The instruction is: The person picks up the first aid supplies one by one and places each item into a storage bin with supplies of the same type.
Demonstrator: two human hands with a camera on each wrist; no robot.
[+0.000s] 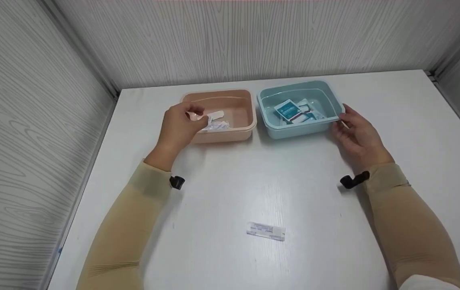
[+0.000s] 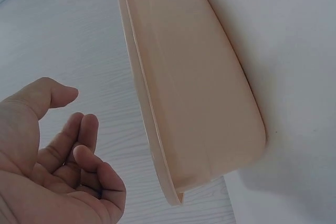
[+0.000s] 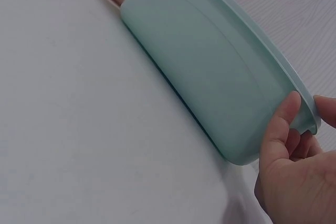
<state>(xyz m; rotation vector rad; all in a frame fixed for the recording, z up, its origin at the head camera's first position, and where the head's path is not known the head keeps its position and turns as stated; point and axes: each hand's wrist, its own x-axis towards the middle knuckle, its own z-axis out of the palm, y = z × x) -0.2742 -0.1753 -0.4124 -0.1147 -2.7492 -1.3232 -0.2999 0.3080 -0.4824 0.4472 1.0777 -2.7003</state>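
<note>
A peach plastic basin [image 1: 221,136] stands at the back of the table, with crumpled white wrappers [image 1: 217,125] and a small white piece [image 1: 216,115] inside. Over its left front corner hovers my left hand [image 1: 181,124]. In the left wrist view, that hand's thumb and loosely bent fingers are apart with nothing between them. Beside it on the right is a light blue basin [image 1: 300,131] holding several flat packets, one a teal and white sachet [image 1: 287,110] on top. My right hand [image 1: 358,135] pinches this basin's rim at the front right corner, thumb above and fingers below.
A narrow white printed strip, like a bandage wrapper [image 1: 266,231], lies on the white table [image 1: 213,193] towards the front. Grey wood-grain panels [image 1: 246,40] rise behind the table and at its sides. The two basins stand close together.
</note>
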